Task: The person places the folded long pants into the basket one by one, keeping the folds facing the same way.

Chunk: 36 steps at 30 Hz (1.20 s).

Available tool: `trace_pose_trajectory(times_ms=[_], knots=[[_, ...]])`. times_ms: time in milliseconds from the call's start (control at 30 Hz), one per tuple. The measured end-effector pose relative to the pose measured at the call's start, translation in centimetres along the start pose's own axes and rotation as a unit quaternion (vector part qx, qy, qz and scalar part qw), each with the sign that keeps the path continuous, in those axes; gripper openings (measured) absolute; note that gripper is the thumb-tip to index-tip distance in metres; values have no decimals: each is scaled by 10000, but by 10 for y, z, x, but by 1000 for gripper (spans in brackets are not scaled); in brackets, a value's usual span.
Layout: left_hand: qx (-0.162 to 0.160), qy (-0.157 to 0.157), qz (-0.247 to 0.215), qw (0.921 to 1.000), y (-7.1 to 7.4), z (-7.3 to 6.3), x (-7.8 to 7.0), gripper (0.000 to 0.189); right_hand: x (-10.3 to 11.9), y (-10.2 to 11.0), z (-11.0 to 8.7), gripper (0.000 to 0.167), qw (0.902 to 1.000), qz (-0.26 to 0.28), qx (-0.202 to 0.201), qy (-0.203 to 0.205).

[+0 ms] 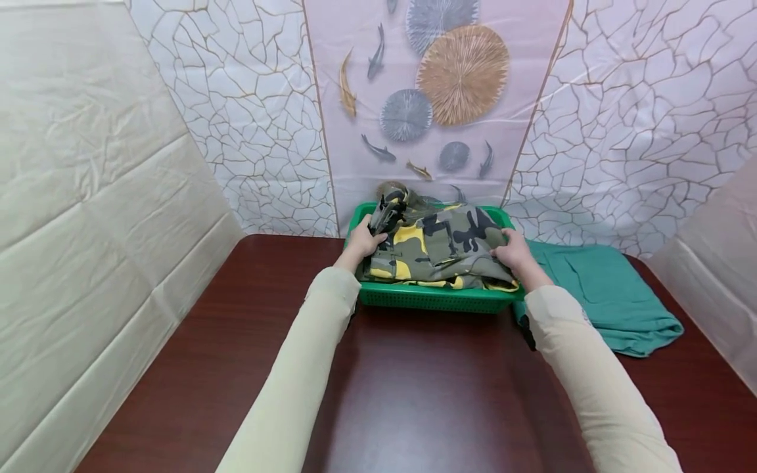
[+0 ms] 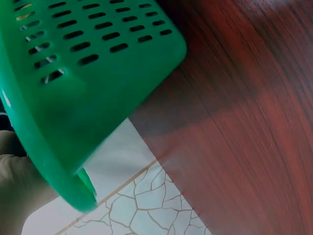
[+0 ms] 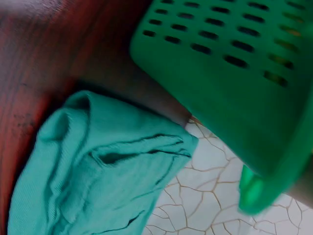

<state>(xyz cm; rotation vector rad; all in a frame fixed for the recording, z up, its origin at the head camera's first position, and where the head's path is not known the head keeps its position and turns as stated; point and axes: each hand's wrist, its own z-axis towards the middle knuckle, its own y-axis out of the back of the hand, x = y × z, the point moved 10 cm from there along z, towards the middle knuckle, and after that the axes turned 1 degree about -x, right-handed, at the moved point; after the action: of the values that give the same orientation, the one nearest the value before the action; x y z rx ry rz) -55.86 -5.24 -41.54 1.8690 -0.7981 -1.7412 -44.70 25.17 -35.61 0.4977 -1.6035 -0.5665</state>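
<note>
A camouflage garment (image 1: 437, 246) in grey, black and yellow lies bunched in a green plastic basket (image 1: 434, 299). On the left, my left hand (image 1: 363, 241) reaches over the rim and pinches a fold of the cloth. At the other side my right hand (image 1: 513, 252) grips the garment's edge between thumb and fingers. The left wrist view shows the slotted basket wall (image 2: 102, 73), with only part of that hand beyond the rim. Most of the right hand is hidden behind the basket in the right wrist view.
A folded green cloth garment (image 1: 609, 289) lies to the right of the basket on the dark wooden table (image 1: 432, 394). Patterned sheeting (image 1: 266, 98) hangs along the back edge, and pale sheeting (image 1: 89, 197) covers the left side.
</note>
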Motion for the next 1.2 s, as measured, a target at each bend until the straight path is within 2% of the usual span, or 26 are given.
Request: trace_pose_trajectory(times_ms=[67,167,300,433,500,533,567,633,700,733,767,800,867,933,1033,1067,1133,1200], knots=[[23,165,149,9997,7,-28,-16,74,-2,-4,0,64,9999,-110,-64,-30],[34,377,189,9991,15,-56,-34,67,-2,-5,1,63,9994,-278,-186,8],[96,530,284,9981,15,-61,-37,65,0,-4,3,61,9969,-742,-215,164],[33,569,565,9968,-8,-1,2,71,5,-4,3,60,9905,-1291,-277,394],[17,516,688,9963,-17,18,17,79,11,-4,1,59,9867,-1489,-381,529],[56,523,618,9967,-20,23,22,82,14,-3,1,59,9848,-1575,-422,600],[144,515,490,9974,-19,13,17,86,17,-4,0,58,9823,-1683,-434,695],[286,404,240,9985,-10,-20,-3,91,25,-7,-3,55,9764,-1943,-331,883],[293,29,340,9990,-1,-51,-27,91,30,-12,-5,53,9682,-2264,-74,1058],[405,-187,339,9984,2,-66,-39,90,33,-16,-7,54,9638,-2398,113,1161],[443,-481,542,9964,4,-77,-50,89,36,-21,-9,56,9579,-2535,335,1307],[520,-784,776,9925,4,-87,-59,87,38,-26,-12,58,9527,-2622,595,1415],[843,-1294,1350,9787,-2,-101,-73,83,40,-35,-19,64,9443,-2702,1109,1517],[1304,-1538,1803,9627,-11,-112,-79,78,38,-44,-26,68,9375,-2668,1648,1511],[2113,-1517,2372,9360,-28,-122,-72,73,29,-54,-35,72,9289,-2674,2225,1268],[2333,-1460,2467,9292,-32,-124,-68,72,25,-56,-36,73,9263,-2692,2356,1178],[2674,-1340,2542,9197,-40,-127,-59,73,18,-61,-37,75,9193,-2812,2532,1078],[2909,-1237,2470,9160,-45,-128,-52,73,12,-65,-38,78,9148,-2904,2641,951]])
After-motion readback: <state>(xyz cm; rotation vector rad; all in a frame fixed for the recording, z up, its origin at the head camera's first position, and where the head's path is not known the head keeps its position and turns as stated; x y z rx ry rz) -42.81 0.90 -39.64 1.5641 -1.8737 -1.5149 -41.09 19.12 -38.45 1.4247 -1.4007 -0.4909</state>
